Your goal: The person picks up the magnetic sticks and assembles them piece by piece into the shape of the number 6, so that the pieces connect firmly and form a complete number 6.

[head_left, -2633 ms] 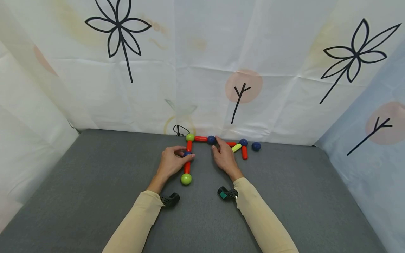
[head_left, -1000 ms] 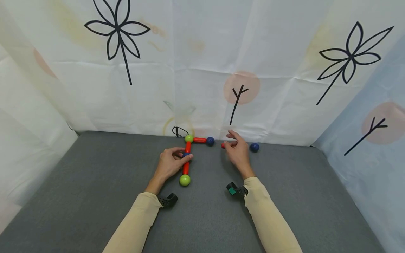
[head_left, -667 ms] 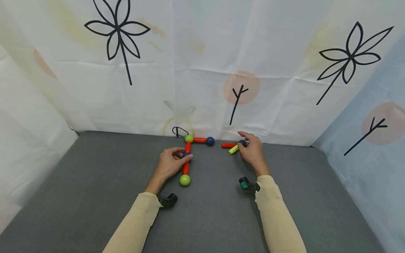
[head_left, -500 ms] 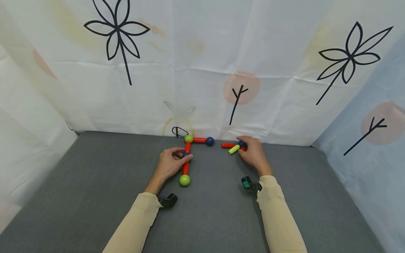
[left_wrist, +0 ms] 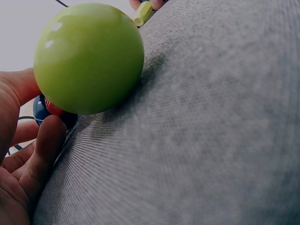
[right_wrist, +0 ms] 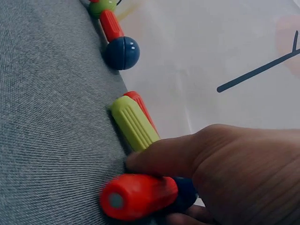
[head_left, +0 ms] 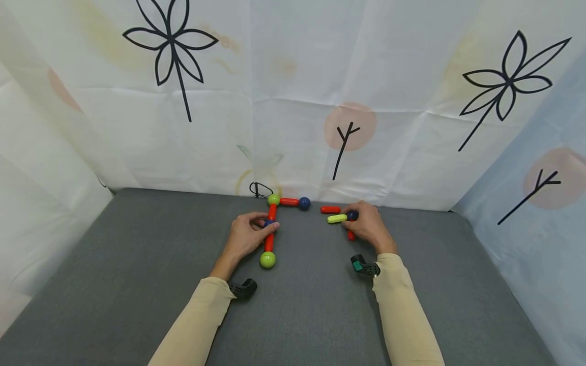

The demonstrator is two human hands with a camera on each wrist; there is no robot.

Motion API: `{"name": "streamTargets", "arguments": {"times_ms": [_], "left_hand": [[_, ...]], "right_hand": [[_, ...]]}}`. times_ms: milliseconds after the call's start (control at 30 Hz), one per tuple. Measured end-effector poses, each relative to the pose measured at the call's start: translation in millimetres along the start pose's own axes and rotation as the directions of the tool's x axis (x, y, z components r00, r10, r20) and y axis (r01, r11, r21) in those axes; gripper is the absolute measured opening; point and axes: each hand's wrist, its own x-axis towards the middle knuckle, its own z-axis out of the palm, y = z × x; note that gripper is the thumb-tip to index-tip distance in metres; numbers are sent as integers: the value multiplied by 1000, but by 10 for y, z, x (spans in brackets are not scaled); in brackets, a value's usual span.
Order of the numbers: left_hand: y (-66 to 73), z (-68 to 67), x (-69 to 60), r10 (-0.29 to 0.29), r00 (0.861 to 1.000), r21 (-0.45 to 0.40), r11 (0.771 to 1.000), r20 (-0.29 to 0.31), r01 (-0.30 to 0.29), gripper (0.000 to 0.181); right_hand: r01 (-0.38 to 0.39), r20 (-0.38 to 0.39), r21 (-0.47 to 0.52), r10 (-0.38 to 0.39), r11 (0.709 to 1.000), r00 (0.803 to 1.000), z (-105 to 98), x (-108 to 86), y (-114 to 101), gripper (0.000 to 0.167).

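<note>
In the head view, my left hand [head_left: 244, 236] pinches a dark blue ball [head_left: 269, 223] between two red magnetic rods. One rod reaches back to a green ball [head_left: 273, 200]; the other ends in a nearer green ball [head_left: 267, 260], large in the left wrist view. My right hand [head_left: 371, 226] pinches another dark blue ball [head_left: 352, 215], partly covered by fingers. A yellow-green rod [head_left: 337, 218] points left from that ball, and a red rod [right_wrist: 138, 194] sticks out toward the right wrist camera. Just behind lies a separate red rod [head_left: 330, 209].
From the far green ball, a red rod [head_left: 289, 202] runs right to a dark blue ball [head_left: 304, 204]. A white printed cloth [head_left: 293, 142] hangs along the back edge of the grey table [head_left: 302, 315]. A thin black cord [head_left: 261, 190] shows by the cloth.
My right hand has moved right, from the middle blue ball to the one with rods. That ball has shifted nearer and its yellow-green rod has turned left. My left hand keeps its hold.
</note>
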Motion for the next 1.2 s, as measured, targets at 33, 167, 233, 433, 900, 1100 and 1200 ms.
{"name": "streamTargets", "arguments": {"times_ms": [33, 167, 233, 433, 900, 1100, 1200], "left_hand": [[-2, -1, 2, 1, 1000, -1, 1000, 0, -1, 49], [-4, -4, 7, 5, 1000, -4, 1000, -1, -5, 48], [-2, -5, 7, 4, 1000, -6, 1000, -2, -4, 48], [3, -1, 9, -1, 1000, -4, 1000, -1, 1, 49], [-3, 4, 6, -7, 1000, 1, 1000, -1, 7, 48], [-1, -1, -4, -1, 1000, 5, 1000, 7, 1, 48], [-1, -4, -7, 1, 1000, 3, 1000, 10, -1, 48]], "right_hand": [[-3, 9, 3, 3, 1000, 1000, -6, 1, -3, 23], [-32, 47, 20, 31, 999, 998, -20, -8, -19, 26], [-45, 63, 27, 44, 999, 997, -25, -9, -28, 28], [-46, 121, 45, 40, 998, 992, -43, -8, -85, 33], [174, 131, 139, -192, 975, 973, 292, 24, -557, 23], [144, 168, 187, -176, 972, 970, 446, 10, -698, 21], [138, 158, 182, -168, 974, 973, 484, 8, -732, 21]]}}
